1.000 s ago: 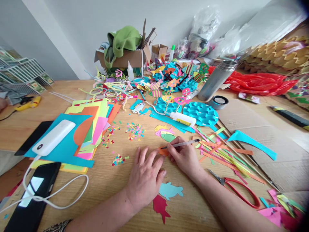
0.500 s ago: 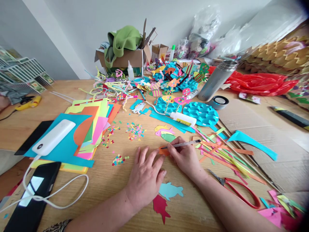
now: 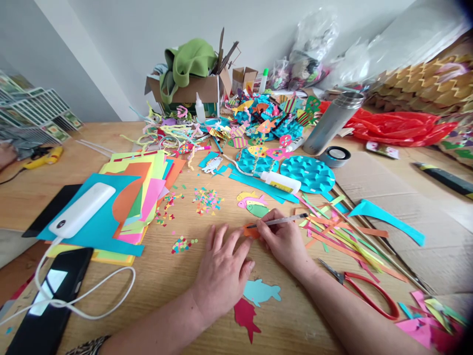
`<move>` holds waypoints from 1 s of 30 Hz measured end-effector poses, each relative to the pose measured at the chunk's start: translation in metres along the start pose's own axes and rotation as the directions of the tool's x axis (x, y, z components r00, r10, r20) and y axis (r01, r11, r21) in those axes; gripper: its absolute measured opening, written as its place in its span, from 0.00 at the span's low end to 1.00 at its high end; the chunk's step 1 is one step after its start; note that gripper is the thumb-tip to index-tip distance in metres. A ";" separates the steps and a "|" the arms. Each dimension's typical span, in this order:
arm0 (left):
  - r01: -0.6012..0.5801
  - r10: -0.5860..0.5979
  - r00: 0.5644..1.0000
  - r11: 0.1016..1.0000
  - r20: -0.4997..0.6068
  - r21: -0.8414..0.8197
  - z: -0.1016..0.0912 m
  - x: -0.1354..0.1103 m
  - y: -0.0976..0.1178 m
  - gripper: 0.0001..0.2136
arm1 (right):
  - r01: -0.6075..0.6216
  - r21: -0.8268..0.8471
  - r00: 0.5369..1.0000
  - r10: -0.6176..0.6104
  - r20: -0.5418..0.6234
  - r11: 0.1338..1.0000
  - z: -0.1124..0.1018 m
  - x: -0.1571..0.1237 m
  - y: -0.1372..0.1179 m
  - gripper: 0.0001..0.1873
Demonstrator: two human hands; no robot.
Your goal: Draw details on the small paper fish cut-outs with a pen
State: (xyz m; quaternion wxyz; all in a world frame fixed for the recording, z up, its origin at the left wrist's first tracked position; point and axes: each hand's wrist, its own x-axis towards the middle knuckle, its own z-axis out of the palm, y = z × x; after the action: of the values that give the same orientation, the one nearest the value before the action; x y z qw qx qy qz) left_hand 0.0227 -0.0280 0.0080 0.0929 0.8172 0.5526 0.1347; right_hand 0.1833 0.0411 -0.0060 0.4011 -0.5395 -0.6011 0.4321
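The small orange paper piece (image 3: 250, 231) lay on the table (image 3: 158, 283) between the hands, partly covered by the right hand (image 3: 283, 240), whose fingers gripped a pen (image 3: 285, 220) with its tip on or just above the paper. The left hand (image 3: 223, 264) lay flat, fingers spread, gripping nothing; whether its forefinger pressed the paper's edge could not be told. If that hold was loose, the piece could have skidded under the pen. A careless leftward sweep might have scattered the paper dots (image 3: 181, 245). Farther out, the glue bottle (image 3: 271, 178) bore a yellow label (image 3: 280, 185), too small to read.
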 end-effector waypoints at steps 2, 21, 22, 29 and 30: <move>0.001 -0.001 1.000 1.000 -0.001 -0.001 0.000 0.000 0.000 0.19 | 0.002 0.001 1.000 -0.002 -0.005 1.000 0.000 0.000 0.000 0.11; -0.002 0.002 1.000 1.000 -0.012 0.006 0.001 0.000 0.000 0.19 | -0.021 0.002 1.000 0.021 -0.001 1.000 0.000 0.000 -0.001 0.12; -0.002 0.002 1.000 1.000 -0.011 0.006 0.001 0.000 0.000 0.20 | -0.020 0.003 1.000 0.020 0.000 1.000 0.000 0.000 -0.001 0.12; 0.007 -0.007 1.000 1.000 0.009 -0.019 0.001 0.000 0.000 0.19 | -0.001 0.016 1.000 0.001 0.000 1.000 0.000 0.000 0.002 0.11; 0.008 -0.008 1.000 1.000 0.012 -0.020 0.000 0.000 0.000 0.19 | -0.002 0.016 1.000 0.002 0.000 1.000 0.000 0.000 0.002 0.11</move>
State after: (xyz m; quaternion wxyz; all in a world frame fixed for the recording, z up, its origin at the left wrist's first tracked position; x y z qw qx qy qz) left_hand 0.0223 -0.0283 0.0074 0.1049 0.8149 0.5538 0.1349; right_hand 0.1841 0.0414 -0.0074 0.4050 -0.5369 -0.5972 0.4371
